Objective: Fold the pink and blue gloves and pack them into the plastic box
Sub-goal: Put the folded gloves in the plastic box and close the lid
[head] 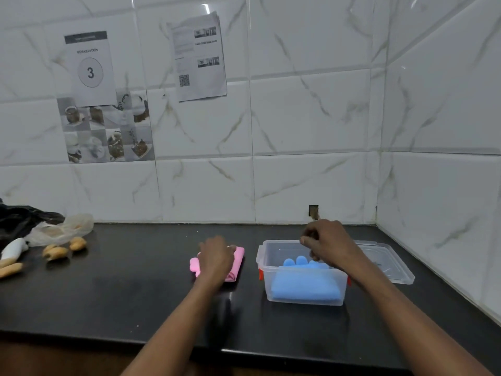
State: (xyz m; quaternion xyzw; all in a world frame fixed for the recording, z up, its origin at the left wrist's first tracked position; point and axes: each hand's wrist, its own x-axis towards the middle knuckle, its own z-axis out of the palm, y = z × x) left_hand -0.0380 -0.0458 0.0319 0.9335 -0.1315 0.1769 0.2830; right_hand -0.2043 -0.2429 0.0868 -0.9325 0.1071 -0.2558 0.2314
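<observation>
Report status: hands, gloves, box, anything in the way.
Left hand on folded pink glove on counter, right hand over plastic box; grips unclear. Blue glove folded inside box. Lid off, beside box on its right.

Back wall [311,118]: glossy white tiles with grey-gold marble veins, meeting a like-tiled side wall [439,104] at the right corner. Countertop [135,294]: black, polished, faintly reflective. Taped at upper left, a "WORKSTATION 3" sheet [89,66] above a coffee-picture tile panel [105,128]; a QR-code sheet [199,58] hangs beside it. Small dark hole [313,211] low in the back wall.
</observation>
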